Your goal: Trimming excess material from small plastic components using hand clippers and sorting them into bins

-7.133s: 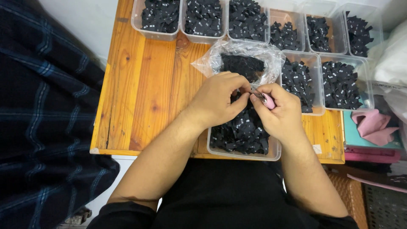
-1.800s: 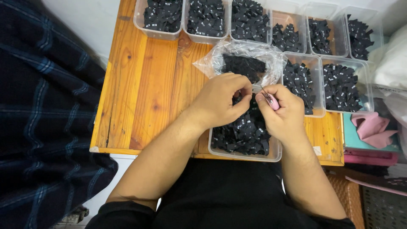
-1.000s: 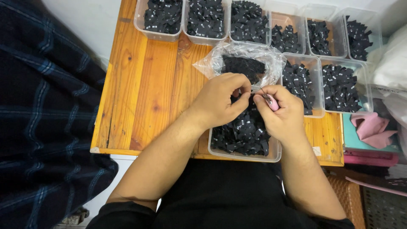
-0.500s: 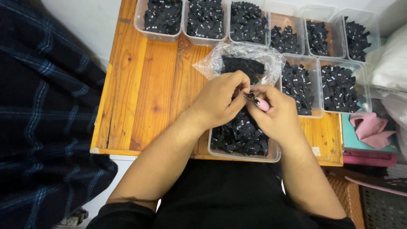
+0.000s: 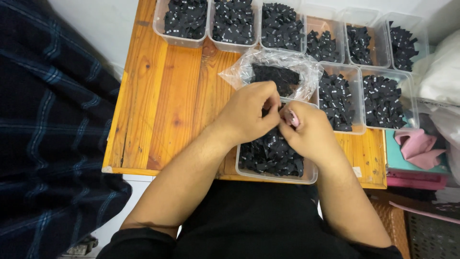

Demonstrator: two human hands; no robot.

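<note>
Hands meeting over the nearest clear tub (image 5: 306, 175), fingertips pinched together on one small black piece (image 5: 279, 111) held just above the heap; left hand (image 5: 249, 115) curled nearly closed, thumb and forefinger nipping that piece; right hand (image 5: 306, 134) likewise curled, pressing in from the other side, with a small pink object (image 5: 293, 118) tucked against its fingers, too hidden to identify.

Risks, as judged from this layout: could lose the pinched piece into the pile of black pieces (image 5: 270, 153) below, since it looks the same as the rest and would be hard to pick out again; could nudge the near tub off the front edge of the wooden table (image 5: 163, 96), because it sits right at that edge under both wrists; could snag the crumpled clear plastic bag (image 5: 275, 72), lying just behind the knuckles with a dark bundle inside, and spill it.

Containers: a back row of six clear tubs, first one (image 5: 184, 24) at the left, each holding black pieces with small pale marks; fill varies, the fourth (image 5: 326, 43) looking lowest; two more tubs (image 5: 383, 100) to the right of the bag, also with black pieces; pink cloth (image 5: 417, 146) on a teal box beyond the table's right end; dark plaid fabric (image 5: 48, 120) along the left.
</note>
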